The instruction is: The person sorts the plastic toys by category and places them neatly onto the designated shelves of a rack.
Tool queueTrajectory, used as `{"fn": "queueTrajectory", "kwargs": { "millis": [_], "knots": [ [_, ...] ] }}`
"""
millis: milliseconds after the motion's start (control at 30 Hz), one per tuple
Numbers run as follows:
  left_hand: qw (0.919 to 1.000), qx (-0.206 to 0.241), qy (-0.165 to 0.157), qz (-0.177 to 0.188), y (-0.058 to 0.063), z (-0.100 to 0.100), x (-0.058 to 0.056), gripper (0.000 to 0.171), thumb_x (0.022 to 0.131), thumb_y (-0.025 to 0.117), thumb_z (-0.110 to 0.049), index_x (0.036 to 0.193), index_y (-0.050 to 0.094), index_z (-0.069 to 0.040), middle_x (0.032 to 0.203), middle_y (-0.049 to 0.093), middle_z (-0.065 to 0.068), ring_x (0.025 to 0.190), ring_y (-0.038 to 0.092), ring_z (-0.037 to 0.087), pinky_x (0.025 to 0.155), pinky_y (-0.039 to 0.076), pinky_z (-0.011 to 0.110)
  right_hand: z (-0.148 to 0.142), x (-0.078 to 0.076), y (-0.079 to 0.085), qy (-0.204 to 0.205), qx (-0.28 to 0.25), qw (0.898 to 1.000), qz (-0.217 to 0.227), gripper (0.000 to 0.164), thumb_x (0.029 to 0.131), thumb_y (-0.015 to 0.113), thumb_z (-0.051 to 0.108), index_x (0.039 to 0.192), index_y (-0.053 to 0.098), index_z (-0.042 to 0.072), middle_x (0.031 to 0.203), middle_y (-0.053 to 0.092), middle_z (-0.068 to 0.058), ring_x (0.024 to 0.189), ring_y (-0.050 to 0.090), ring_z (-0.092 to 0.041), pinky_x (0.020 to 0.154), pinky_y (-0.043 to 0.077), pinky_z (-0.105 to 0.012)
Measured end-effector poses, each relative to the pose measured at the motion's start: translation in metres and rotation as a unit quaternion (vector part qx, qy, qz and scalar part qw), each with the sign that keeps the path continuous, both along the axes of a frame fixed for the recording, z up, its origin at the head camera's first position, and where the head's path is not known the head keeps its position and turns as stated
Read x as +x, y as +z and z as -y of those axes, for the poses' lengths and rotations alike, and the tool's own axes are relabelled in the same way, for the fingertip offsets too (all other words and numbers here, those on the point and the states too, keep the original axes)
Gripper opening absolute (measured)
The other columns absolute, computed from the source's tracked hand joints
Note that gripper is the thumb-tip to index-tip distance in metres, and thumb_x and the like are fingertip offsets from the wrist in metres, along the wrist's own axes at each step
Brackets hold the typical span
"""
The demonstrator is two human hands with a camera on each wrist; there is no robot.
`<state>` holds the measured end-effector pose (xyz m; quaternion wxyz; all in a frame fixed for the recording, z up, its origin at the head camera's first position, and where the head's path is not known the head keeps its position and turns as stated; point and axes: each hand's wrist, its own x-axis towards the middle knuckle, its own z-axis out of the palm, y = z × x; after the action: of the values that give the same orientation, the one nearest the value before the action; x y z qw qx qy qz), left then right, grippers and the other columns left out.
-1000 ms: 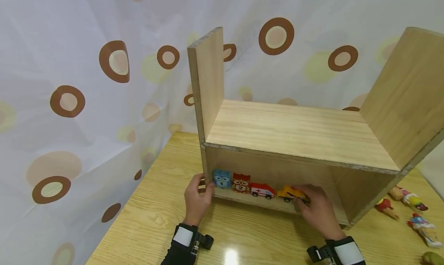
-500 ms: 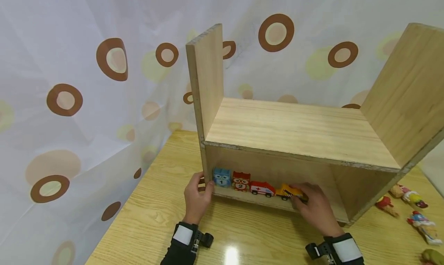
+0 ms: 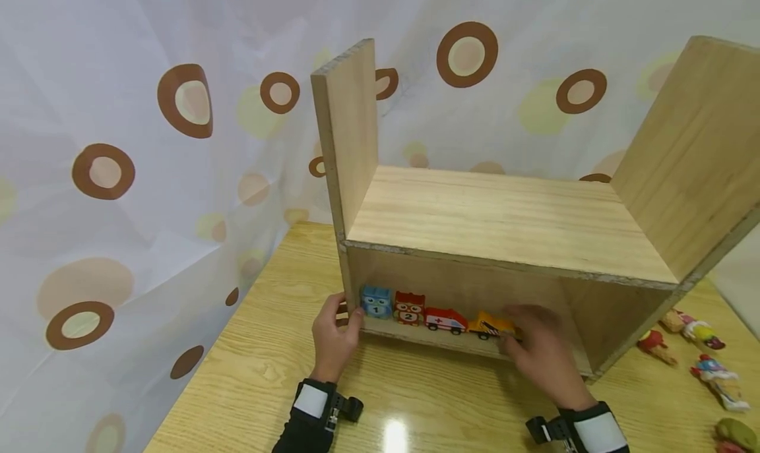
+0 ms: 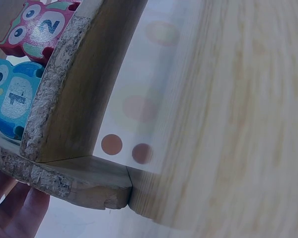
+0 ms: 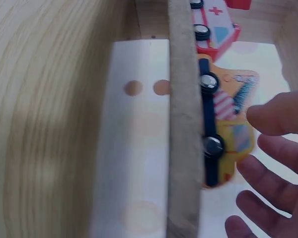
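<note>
My left hand [image 3: 334, 341] holds the left side panel of the wooden shelf [image 3: 510, 215], thumb at its front edge and fingertips [image 4: 32, 208] on the outer side. In the lower compartment stand a blue owl block [image 3: 377, 302] marked 1, a red owl block [image 3: 410, 308] marked 2, a red-and-white toy ambulance [image 3: 445, 320] and a yellow toy truck [image 3: 491, 326], in a row from the left. The right hand [image 3: 543, 354] is at the truck's right end, blurred in the head view. Its fingers [image 5: 268, 181] are spread apart beside the truck [image 5: 236, 141], not curled round it.
Several ice-cream-shaped toys [image 3: 721, 382] lie on the table [image 3: 237, 374] right of the shelf, with a green item [image 3: 736, 433] at the lower right. A tall right panel [image 3: 695, 150] rises above the shelf board. Dotted cloth [image 3: 148, 255] hangs behind.
The yellow truck has slid left, up against the ambulance, with my right hand on it. Now the right hand's fingers have loosened from it. The left hand has stayed at the panel.
</note>
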<state>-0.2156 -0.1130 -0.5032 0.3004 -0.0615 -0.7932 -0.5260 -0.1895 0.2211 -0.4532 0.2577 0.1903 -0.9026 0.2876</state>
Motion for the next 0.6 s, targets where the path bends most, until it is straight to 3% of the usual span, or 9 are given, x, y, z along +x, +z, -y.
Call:
{"fn": "queueTrajectory", "kwargs": {
  "millis": [267, 400, 467, 600],
  "knots": [
    [0.9999, 0.006, 0.004, 0.009, 0.001, 0.0, 0.0, 0.028, 0.09, 0.067, -0.009, 0.118, 0.064, -0.007, 0.112, 0.071, 0.011, 0.093, 0.07, 0.025, 0.074, 0.061, 0.038, -0.011, 0.022, 0.023, -0.019, -0.046, 0.995, -0.082, 0.038, 0.072, 0.073, -0.009, 0.109, 0.068, 0.0, 0.107, 0.067, -0.022, 0.1, 0.056, -0.037, 0.09, 0.037, -0.057],
    [0.9999, 0.01, 0.002, 0.002, 0.003, 0.0, -0.002, 0.028, 0.09, 0.067, -0.01, 0.118, 0.065, -0.008, 0.112, 0.071, 0.01, 0.094, 0.07, 0.025, 0.074, 0.061, 0.038, -0.019, 0.032, 0.03, -0.037, -0.064, 0.992, -0.099, 0.038, 0.073, 0.072, -0.011, 0.109, 0.07, 0.002, 0.106, 0.068, -0.019, 0.099, 0.055, -0.029, 0.093, 0.035, -0.043],
    [0.9999, 0.011, 0.001, 0.001, 0.003, 0.0, -0.003, 0.028, 0.09, 0.067, -0.01, 0.118, 0.065, -0.008, 0.112, 0.071, 0.01, 0.094, 0.07, 0.025, 0.074, 0.061, 0.037, -0.028, 0.035, 0.024, -0.046, -0.077, 0.992, -0.091, 0.037, 0.078, 0.071, -0.01, 0.112, 0.07, 0.003, 0.109, 0.067, -0.02, 0.103, 0.053, -0.03, 0.095, 0.033, -0.042],
    [0.9999, 0.005, 0.002, 0.01, 0.0, 0.002, 0.001, 0.028, 0.091, 0.067, -0.011, 0.118, 0.065, -0.009, 0.112, 0.071, 0.01, 0.094, 0.07, 0.024, 0.074, 0.061, 0.034, -0.059, 0.033, -0.013, -0.057, -0.094, 0.989, -0.095, 0.035, 0.09, 0.066, 0.003, 0.124, 0.067, 0.012, 0.124, 0.064, -0.014, 0.121, 0.051, -0.029, 0.112, 0.03, -0.039]
  ]
}}
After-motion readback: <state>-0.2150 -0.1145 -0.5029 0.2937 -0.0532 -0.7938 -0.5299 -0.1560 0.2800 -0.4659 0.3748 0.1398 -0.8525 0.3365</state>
